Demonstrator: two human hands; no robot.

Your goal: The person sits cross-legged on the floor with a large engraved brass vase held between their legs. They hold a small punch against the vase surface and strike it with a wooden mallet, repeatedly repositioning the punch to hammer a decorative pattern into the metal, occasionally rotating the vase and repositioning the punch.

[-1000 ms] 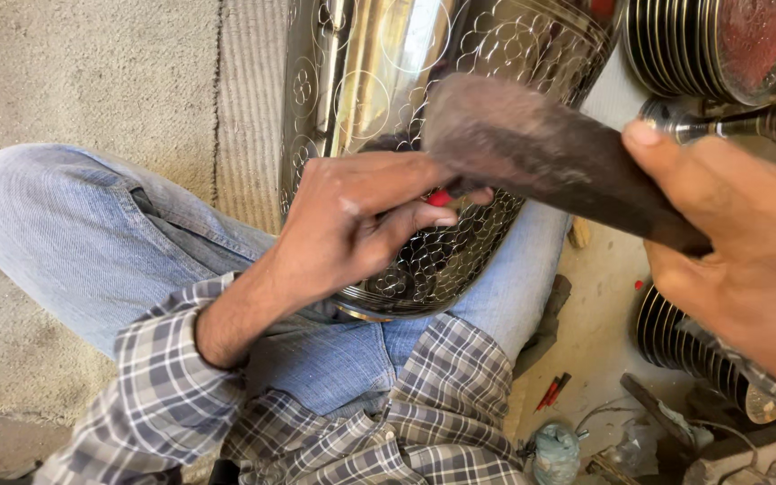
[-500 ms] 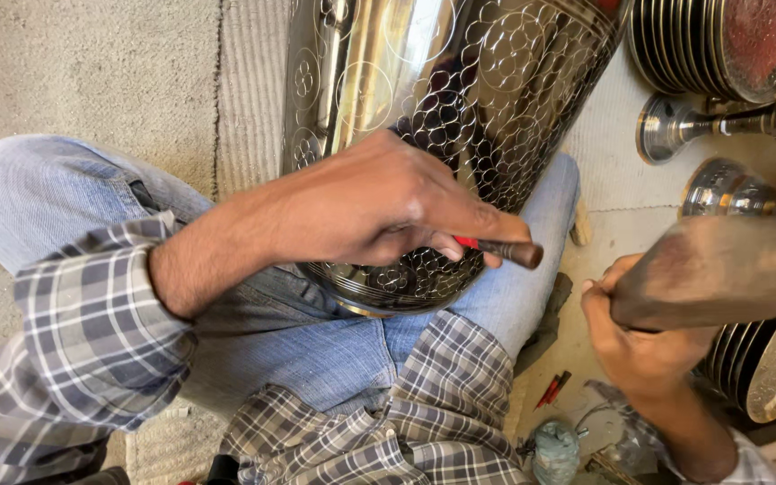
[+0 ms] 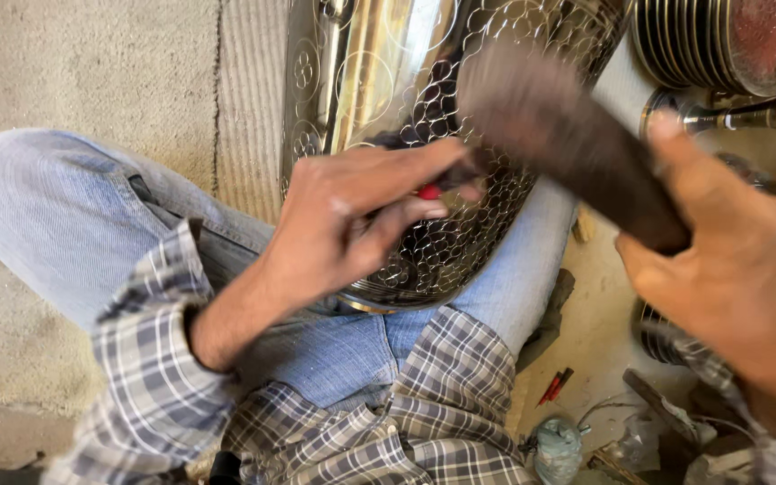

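Observation:
A large shiny metal vessel (image 3: pixel 388 81) with a scale-like engraved pattern rests across my lap, between my jeans-clad legs. My left hand (image 3: pixel 361 216) pinches a small punch tool with a red band (image 3: pixel 431 190) and presses its tip against the vessel's patterned side. My right hand (image 3: pixel 720 269) grips a dark wooden mallet (image 3: pixel 559 135), blurred by motion, with its head right over the top of the punch. Both sleeves are grey plaid.
Stacked metal plates (image 3: pixel 720 45) and a goblet-shaped metal piece (image 3: pixel 738 117) stand at the upper right. More metalware (image 3: pixel 666 341) lies by my right wrist. Small red-handled tools (image 3: pixel 554 386) and scraps litter the floor at lower right. A beige carpet (image 3: pixel 74 72) covers the left.
The mallet was over the punch, swung down and away to the lower right, and is now back up over the punch. My left hand has kept the punch on the vessel.

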